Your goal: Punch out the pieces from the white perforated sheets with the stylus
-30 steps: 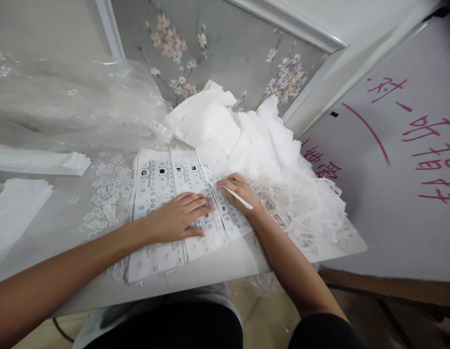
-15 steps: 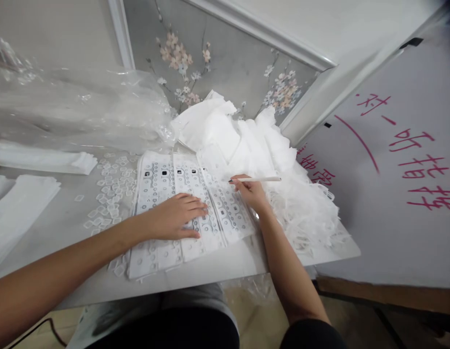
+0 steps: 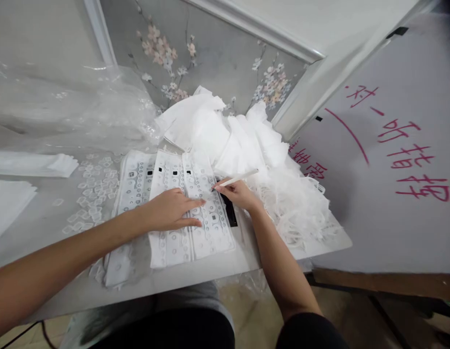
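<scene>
Palm down, my left hand (image 3: 170,211) lies on white perforated sheets (image 3: 210,237), thumb and index finger spread apart. These sheets carry rows of small round holes and a few dark square openings. My right hand (image 3: 239,194) pinches a slim white pen-like tool (image 3: 242,177) with a dark tip. That tip is at the right edge of the sheets, near their middle; whether it touches them I cannot tell. Beneath my right hand, a black strip (image 3: 230,213) shows beside the sheets. More perforated sheets (image 3: 119,266) lie to the left, partly under my left forearm.
Small clear square pieces (image 3: 90,194) are scattered on the table at left. White sheet stacks (image 3: 10,203) lie further left, below a clear plastic bag (image 3: 65,111). Crumpled white sheets (image 3: 206,126) and tangled white strips (image 3: 301,208) are heaped behind and right. A board with red writing (image 3: 384,194) stands at right.
The view has shifted slightly. The perforated sheets have slid left, apart from those at far left, and the black strip is now exposed. My right hand has moved left and down with the tool.
</scene>
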Motion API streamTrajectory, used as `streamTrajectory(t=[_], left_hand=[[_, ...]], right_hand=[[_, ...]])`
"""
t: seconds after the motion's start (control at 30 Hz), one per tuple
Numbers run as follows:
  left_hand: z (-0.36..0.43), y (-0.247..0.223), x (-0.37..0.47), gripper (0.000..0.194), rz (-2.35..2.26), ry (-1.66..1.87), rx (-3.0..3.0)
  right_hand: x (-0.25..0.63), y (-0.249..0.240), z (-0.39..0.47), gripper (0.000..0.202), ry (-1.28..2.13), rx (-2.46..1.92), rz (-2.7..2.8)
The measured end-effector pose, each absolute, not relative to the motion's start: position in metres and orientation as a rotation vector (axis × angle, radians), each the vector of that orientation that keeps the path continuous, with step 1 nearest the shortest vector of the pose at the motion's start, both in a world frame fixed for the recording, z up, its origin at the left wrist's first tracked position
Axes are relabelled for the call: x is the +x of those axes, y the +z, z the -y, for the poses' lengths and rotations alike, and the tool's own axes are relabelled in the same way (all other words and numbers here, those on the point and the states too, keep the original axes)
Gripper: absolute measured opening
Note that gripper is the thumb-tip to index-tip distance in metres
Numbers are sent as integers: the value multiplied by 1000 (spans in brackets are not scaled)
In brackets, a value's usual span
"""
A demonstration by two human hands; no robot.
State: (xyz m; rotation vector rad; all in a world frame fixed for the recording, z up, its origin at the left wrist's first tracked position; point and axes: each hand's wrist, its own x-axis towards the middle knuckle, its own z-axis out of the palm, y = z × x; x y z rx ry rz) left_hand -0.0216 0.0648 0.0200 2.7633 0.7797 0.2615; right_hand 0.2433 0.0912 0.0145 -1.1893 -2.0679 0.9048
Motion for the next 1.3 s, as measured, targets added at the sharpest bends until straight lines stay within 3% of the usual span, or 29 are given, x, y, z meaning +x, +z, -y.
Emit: streamTrajectory(t=[0.83,1.13,1.3], left_hand=[[-70,11,-17,59,-725,222,2790],[-71,8,-17,58,-737,237,2744],[-70,8,-18,60,-747,220,2776]], right_hand=[[242,8,-94,25,894,-1152,2110],[239,8,-84,24,370,-1083,2407],[235,3,-83,23,264,-996,2434]])
